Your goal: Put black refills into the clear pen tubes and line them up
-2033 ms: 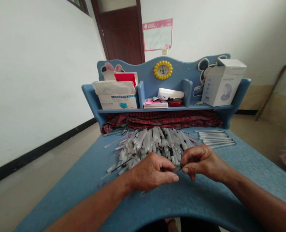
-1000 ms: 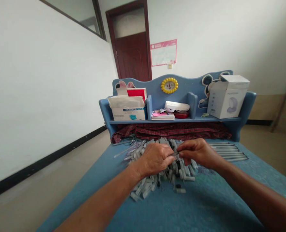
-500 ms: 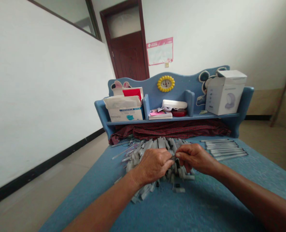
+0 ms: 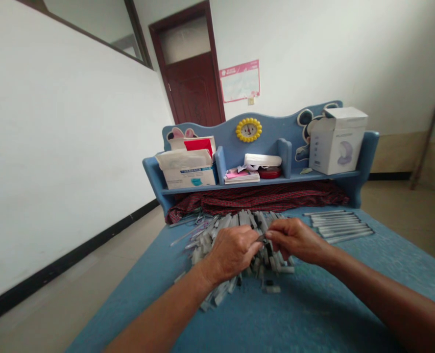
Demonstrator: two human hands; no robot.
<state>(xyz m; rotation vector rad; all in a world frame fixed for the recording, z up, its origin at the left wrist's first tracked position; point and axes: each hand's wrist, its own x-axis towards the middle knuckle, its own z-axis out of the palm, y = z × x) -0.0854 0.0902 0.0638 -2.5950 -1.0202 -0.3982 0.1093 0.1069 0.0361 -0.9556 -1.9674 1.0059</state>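
Observation:
My left hand [image 4: 235, 251] and my right hand [image 4: 297, 240] meet over a heap of clear and black plastic pen caps [image 4: 221, 289]. Between the pinched fingertips of both hands is a small dark piece [image 4: 261, 238], which looks like one of the caps; most of it is covered by the fingers. Both hands are closed, the left with its back toward me. To the right of my right hand lies a row of slim, clear pens [image 4: 344, 226], side by side. A few thin pen-like sticks [image 4: 188, 235] lie loose left of the heap.
The blue table [image 4: 276, 323] carries a blue shelf [image 4: 252, 181] along its back. On it stand a mask box [image 4: 190, 176], a white carton [image 4: 338, 142] and a red round tin [image 4: 269, 173]. A bunched checked cloth [image 4: 257, 197] lies under the shelf.
The view has shifted slightly. Both hands stay pinched together over the heap, with only a small movement of the fingers; the heap and the row of pens look the same.

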